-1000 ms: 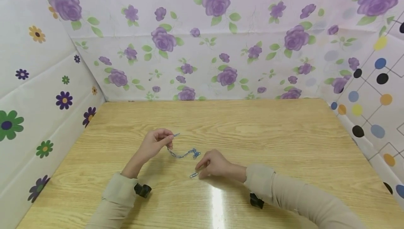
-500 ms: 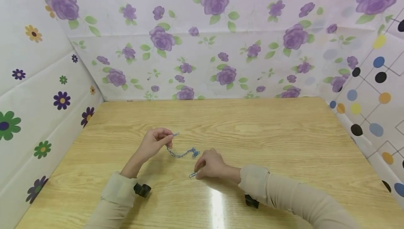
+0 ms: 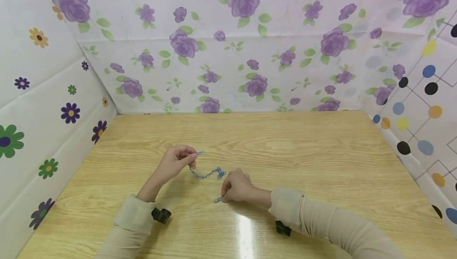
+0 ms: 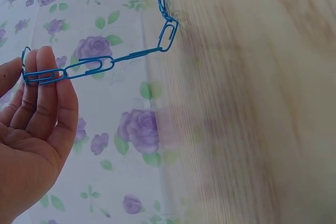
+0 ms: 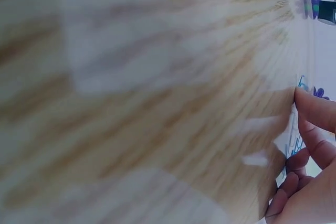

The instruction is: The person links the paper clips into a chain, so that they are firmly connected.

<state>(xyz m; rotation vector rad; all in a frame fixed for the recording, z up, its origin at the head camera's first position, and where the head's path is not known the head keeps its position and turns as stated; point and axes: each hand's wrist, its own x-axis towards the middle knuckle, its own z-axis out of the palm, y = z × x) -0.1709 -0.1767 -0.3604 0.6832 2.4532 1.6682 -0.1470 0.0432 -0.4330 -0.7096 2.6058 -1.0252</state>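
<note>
My left hand [image 3: 174,162] pinches one end of a chain of blue paper clips [image 3: 202,177] between thumb and fingertips. The end clip sticks out past the fingertips, and in the left wrist view the linked clips [image 4: 90,67] run from the hand down to the tabletop. The chain's far end lies bunched on the table, just beyond my right hand [image 3: 238,187]. That hand pinches a single blue paper clip [image 3: 217,200] low over the wood, its loop pointing left. In the right wrist view the fingers hide most of the single clip [image 5: 302,81].
The wooden table [image 3: 285,144] reaches back to a wall covering [image 3: 157,72] printed with purple flowers. Patterned coverings stand along the left and right sides too. A black wrist camera [image 3: 161,215] hangs below the left cuff, and another [image 3: 283,228] below the right cuff.
My right hand has shifted slightly left and its thumb and finger have come together on the single paper clip, which has turned a little. The left hand holds the chain in the same place.
</note>
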